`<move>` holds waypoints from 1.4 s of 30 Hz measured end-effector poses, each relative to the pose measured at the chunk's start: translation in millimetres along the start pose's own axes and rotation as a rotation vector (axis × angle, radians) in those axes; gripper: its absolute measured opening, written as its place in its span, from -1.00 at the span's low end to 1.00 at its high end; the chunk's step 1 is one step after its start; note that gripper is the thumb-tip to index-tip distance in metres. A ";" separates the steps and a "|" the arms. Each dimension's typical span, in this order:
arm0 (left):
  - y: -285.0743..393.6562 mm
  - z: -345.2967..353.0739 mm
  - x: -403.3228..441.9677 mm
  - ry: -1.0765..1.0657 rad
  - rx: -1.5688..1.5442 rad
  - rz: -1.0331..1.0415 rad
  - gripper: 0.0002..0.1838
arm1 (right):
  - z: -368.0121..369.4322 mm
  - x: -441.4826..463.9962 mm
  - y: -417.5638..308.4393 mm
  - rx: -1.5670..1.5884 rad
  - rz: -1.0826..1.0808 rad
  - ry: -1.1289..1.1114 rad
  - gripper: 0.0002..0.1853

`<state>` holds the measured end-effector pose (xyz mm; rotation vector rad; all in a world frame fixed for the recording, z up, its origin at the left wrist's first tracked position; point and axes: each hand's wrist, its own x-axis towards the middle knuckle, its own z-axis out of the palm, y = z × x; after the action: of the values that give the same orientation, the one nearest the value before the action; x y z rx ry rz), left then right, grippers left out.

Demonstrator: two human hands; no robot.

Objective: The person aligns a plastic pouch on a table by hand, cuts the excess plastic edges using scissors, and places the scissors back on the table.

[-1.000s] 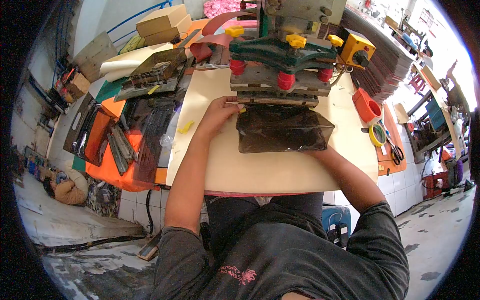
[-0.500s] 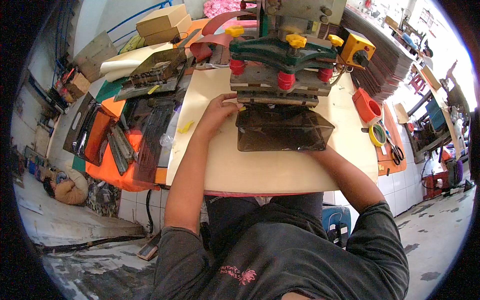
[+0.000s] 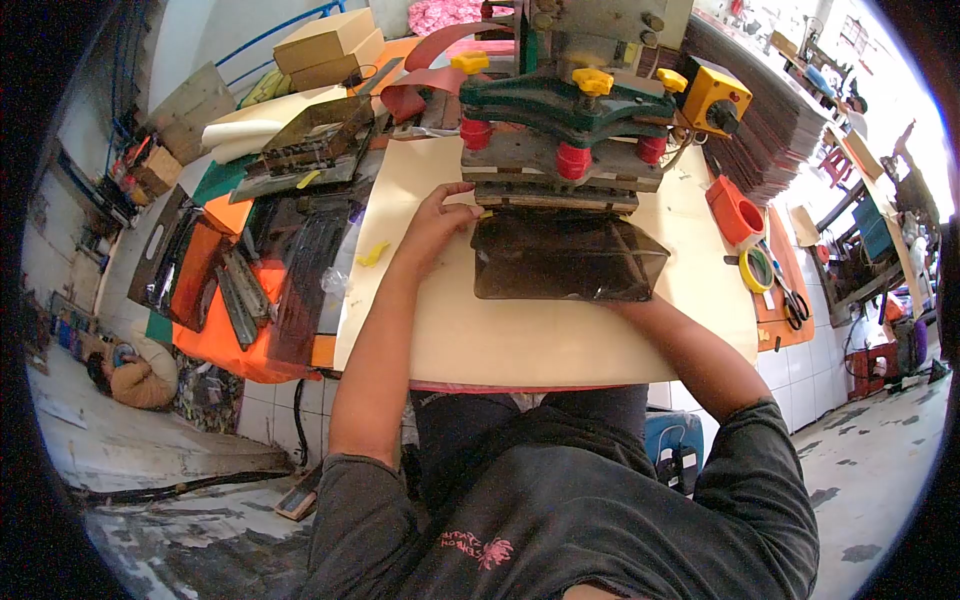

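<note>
A smoky see-through plastic box (image 3: 560, 262) lies under the front edge of the press (image 3: 560, 165), its back edge close beneath the press's lower plate. At the box's back left corner is my left hand (image 3: 440, 222), thumb and forefinger closed there beside a small yellow piece (image 3: 486, 214). The fingertips partly hide what they pinch. My right forearm (image 3: 685, 345) reaches in from the right to the box's front right side. The right hand is behind or under the dark plastic, and its fingers are hidden. Below the box is a cream board (image 3: 570, 350).
Dark plastic pieces (image 3: 310, 260), metal bars (image 3: 240, 295) and a yellow scrap (image 3: 373, 254) lie to the left. On the right are an orange tape dispenser (image 3: 735, 212), a yellow tape roll (image 3: 756, 268) and scissors (image 3: 792, 300). A person (image 3: 140, 380) sits at far left.
Almost nothing differs. Both arms and the box hold their places, with only a very slight shift of the view.
</note>
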<state>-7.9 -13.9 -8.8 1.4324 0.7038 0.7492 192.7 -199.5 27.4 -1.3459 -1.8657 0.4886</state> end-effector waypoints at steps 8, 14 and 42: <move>0.3 -1.1 -0.5 0.007 -0.001 0.004 -0.43 | 4.1 3.2 20.3 -0.133 -0.013 -0.083 -0.44; 0.9 -0.6 -0.9 -0.002 -0.025 0.001 -0.43 | 4.2 2.6 17.8 -0.057 0.008 -0.040 -0.39; 0.9 -2.3 -0.8 -0.028 0.005 -0.003 -0.47 | -1.5 -2.1 36.3 -0.072 0.020 0.008 -0.45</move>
<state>-10.2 -13.2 -7.9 1.4429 0.6867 0.7241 216.9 -188.3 2.6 -1.4129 -1.8805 0.4294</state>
